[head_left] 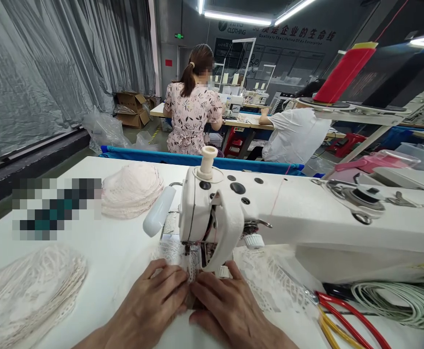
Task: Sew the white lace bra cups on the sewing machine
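A white sewing machine (234, 203) stands before me with its needle end over a strip of white lace fabric (171, 252). Just left of the needle area, my left hand (157, 293) is closed on the lace, its fingertips near the presser foot. My right hand (226, 303) grips the lace on the other side, fingers bent close together and the thumb low. The two hands almost meet in front of the machine. More lace (270, 276) spreads out to the right beneath the machine's arm. The fingertips partly hide the fabric they hold.
Stacked pale cup-shaped pieces (134, 191) lie at the back left, and a lace-edged stack (33, 291) at the front left. Red-handled scissors (346, 315) and coiled pale cord (397, 300) sit at right. A red thread cone (346, 72) stands above. Two people work beyond.
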`<state>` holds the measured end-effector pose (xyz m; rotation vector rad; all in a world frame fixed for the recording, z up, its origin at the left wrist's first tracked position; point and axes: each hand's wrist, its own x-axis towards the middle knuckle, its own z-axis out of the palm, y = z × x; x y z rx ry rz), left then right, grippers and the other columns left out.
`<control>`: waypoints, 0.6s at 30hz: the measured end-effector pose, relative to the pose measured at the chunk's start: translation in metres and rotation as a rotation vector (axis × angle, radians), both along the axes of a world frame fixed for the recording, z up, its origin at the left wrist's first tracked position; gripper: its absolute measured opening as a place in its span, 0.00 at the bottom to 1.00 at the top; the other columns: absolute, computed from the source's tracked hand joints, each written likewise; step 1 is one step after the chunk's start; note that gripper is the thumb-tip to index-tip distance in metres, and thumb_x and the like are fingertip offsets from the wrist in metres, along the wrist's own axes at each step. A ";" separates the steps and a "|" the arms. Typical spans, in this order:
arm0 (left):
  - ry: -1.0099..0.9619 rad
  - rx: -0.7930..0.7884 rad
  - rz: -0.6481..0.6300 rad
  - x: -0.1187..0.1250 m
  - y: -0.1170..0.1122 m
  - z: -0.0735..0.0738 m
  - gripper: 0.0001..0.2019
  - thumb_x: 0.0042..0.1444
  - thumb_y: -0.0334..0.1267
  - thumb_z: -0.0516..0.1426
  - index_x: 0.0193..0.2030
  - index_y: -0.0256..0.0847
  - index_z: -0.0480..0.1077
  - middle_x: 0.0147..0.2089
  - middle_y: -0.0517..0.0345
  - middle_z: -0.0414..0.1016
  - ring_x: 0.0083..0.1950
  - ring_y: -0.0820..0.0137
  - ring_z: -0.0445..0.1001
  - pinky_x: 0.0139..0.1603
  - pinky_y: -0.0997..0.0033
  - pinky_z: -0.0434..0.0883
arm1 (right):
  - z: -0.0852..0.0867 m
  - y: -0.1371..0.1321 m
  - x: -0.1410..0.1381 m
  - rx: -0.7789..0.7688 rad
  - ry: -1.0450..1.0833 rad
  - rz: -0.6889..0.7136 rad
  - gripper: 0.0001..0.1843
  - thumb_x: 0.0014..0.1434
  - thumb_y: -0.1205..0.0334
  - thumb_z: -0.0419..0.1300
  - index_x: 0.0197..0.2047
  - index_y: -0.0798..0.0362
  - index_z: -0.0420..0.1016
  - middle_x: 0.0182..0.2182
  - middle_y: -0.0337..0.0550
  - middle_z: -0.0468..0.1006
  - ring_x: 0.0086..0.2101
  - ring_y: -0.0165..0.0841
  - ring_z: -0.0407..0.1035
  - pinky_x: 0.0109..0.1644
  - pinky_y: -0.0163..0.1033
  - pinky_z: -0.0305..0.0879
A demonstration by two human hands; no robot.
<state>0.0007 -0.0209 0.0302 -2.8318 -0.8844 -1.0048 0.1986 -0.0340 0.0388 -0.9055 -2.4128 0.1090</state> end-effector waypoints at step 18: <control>-0.010 0.004 0.068 0.002 -0.003 -0.001 0.14 0.69 0.38 0.45 0.42 0.39 0.72 0.40 0.58 0.76 0.37 0.71 0.72 0.45 0.65 0.61 | 0.004 0.005 0.009 -0.018 0.045 -0.061 0.21 0.68 0.48 0.46 0.43 0.56 0.69 0.30 0.43 0.75 0.31 0.36 0.69 0.41 0.44 0.57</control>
